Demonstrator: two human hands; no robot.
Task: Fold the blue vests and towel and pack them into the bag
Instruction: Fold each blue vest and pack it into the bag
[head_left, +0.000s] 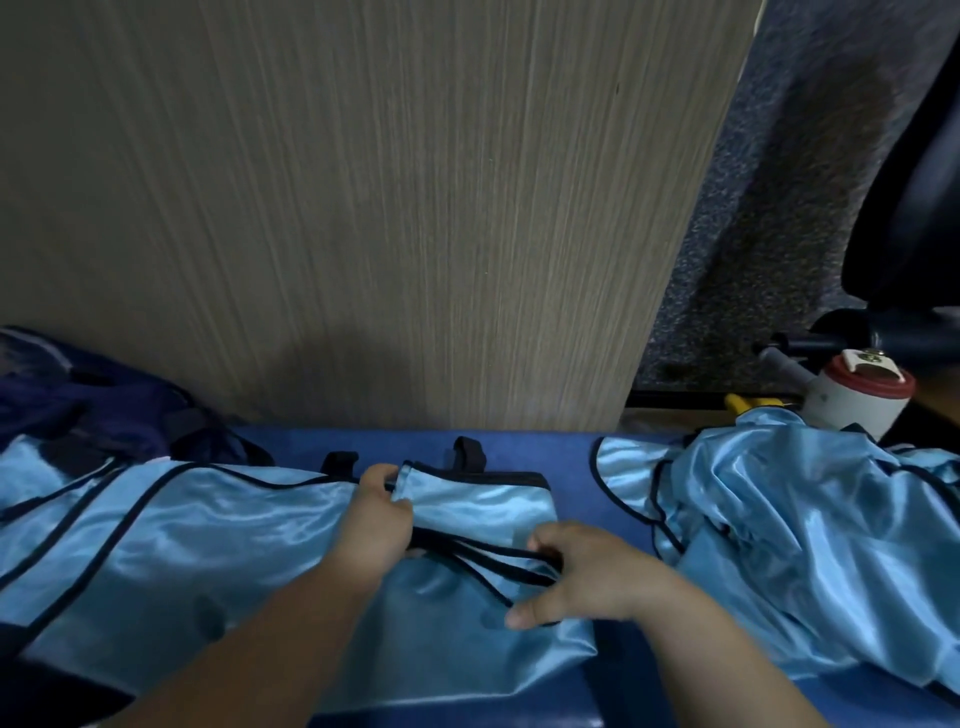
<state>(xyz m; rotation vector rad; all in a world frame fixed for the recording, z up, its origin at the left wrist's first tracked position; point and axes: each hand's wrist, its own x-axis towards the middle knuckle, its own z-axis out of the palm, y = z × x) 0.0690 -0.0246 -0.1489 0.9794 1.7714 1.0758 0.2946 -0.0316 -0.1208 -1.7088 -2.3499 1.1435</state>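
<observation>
A shiny light-blue vest (208, 540) with black trim lies spread across the blue surface (566, 462) in front of me. My left hand (382, 519) pinches a folded-over flap of this vest near its far edge. My right hand (587, 577) grips the vest's black-trimmed straps, thumb below and fingers curled over them. A second light-blue vest (810, 540) lies crumpled in a heap at the right. A dark navy bag (88, 410) sits at the far left, partly behind the spread vest. I see no towel that I can tell apart.
A wood-grain panel (389, 208) stands upright just behind the surface. At the right rear are a white jar with a red lid (857, 400), a yellow-handled tool (753, 402) and a dark chair (914, 218) over grey carpet.
</observation>
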